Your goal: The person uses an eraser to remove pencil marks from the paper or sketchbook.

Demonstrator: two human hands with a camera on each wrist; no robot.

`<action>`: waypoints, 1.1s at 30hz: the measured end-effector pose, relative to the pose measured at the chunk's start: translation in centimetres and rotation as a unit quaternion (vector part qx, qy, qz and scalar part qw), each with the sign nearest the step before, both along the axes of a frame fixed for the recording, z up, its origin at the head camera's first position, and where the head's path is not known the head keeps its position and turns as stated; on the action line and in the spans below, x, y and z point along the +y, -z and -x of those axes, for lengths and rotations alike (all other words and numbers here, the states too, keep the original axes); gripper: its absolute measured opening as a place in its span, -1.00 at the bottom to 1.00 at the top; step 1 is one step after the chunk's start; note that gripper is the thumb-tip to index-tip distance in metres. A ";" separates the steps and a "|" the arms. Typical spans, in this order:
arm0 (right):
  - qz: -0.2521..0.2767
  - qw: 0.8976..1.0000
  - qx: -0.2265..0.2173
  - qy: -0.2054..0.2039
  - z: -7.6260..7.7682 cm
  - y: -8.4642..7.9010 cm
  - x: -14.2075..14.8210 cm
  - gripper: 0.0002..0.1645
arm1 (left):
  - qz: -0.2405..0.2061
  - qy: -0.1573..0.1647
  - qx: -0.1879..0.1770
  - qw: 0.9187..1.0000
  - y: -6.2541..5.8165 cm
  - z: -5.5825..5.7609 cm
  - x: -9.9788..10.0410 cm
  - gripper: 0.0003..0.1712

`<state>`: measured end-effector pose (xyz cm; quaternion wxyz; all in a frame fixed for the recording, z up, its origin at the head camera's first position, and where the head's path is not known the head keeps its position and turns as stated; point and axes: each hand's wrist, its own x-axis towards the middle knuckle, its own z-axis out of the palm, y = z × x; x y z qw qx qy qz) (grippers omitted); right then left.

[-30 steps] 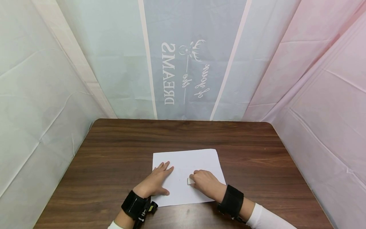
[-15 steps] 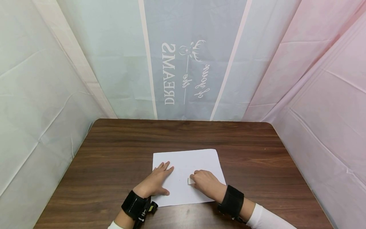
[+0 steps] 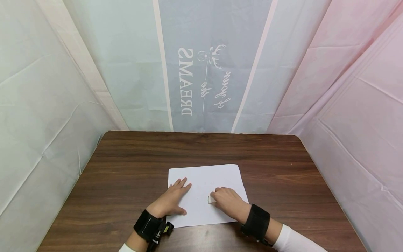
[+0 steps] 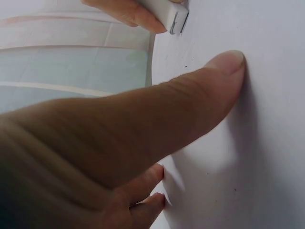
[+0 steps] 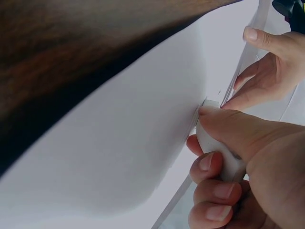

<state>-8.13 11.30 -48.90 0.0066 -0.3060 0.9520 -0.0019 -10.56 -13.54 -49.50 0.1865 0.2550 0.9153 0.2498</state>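
A white sheet of paper (image 3: 204, 175) lies on the brown table. My left hand (image 3: 170, 202) rests on its left part, fingers spread and thumb apart. On the right part of the sheet, my right hand (image 3: 229, 202) pinches a white eraser (image 3: 211, 199) between thumb and curled fingers. In the left wrist view the end of the eraser (image 4: 167, 13) shows a dark smudge and sits right at the paper. The right wrist view shows the eraser (image 5: 214, 145) running back into the palm, its rear part hidden. Tiny dark specks dot the paper near the left thumb.
The wooden table (image 3: 201, 148) extends beyond the sheet on all sides. Behind it hangs a pale blue-grey cloth (image 3: 207, 87) with mirrored lettering. Light cloth walls (image 3: 355, 147) stand along the left and right edges. Each wrist wears a black strap (image 3: 255, 220).
The right hand has shifted very slightly to the right across the paper with the eraser in its grip. The left hand has stayed in place, and so has the sheet.
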 end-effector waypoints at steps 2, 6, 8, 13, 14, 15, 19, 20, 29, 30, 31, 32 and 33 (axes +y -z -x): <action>0.000 1.000 -0.001 0.001 0.0 0.0 0.1 -0.86 | 0.001 0.000 0.000 1.000 0.0 0.0 0.0 0.11; 0.000 1.000 -0.002 0.001 0.0 0.0 0.1 -0.86 | 0.001 -0.002 -0.001 1.000 0.1 0.0 0.0 0.11; -0.001 1.000 -0.001 0.001 0.0 0.1 0.1 -0.86 | 0.003 -0.002 -0.001 1.000 0.2 0.0 0.0 0.11; -0.003 1.000 0.000 0.003 0.0 0.1 0.1 -0.86 | 0.005 -0.002 0.000 1.000 0.2 0.0 0.0 0.10; -0.004 1.000 -0.001 0.003 0.0 0.1 0.1 -0.86 | 0.005 -0.001 0.000 1.000 0.2 0.0 0.1 0.10; -0.003 1.000 -0.002 0.002 0.1 0.1 0.1 -0.86 | 0.003 -0.002 -0.001 1.000 0.2 0.0 0.1 0.10; -0.003 1.000 -0.006 0.004 0.1 0.0 0.1 -0.85 | -0.001 -0.004 -0.006 1.000 -0.1 0.0 0.0 0.11; -0.002 1.000 -0.008 0.004 0.1 0.0 0.1 -0.85 | -0.001 -0.004 -0.005 1.000 -0.1 0.0 0.0 0.11; -0.002 1.000 -0.017 0.006 0.1 -0.1 0.2 -0.85 | 0.000 -0.005 -0.005 1.000 0.0 -0.1 0.0 0.11; -0.002 1.000 -0.016 0.005 0.1 -0.1 0.2 -0.85 | 0.000 -0.005 -0.005 1.000 0.0 0.0 0.0 0.11; -0.002 1.000 -0.015 0.005 0.1 -0.1 0.2 -0.85 | -0.001 -0.004 -0.004 1.000 0.0 0.0 0.0 0.11; -0.002 1.000 -0.015 0.005 0.1 -0.1 0.2 -0.85 | -0.001 -0.004 -0.003 1.000 0.0 0.0 0.0 0.11; -0.001 1.000 -0.014 0.005 0.1 -0.1 0.3 -0.85 | 0.000 -0.003 -0.002 1.000 -0.1 0.0 0.0 0.11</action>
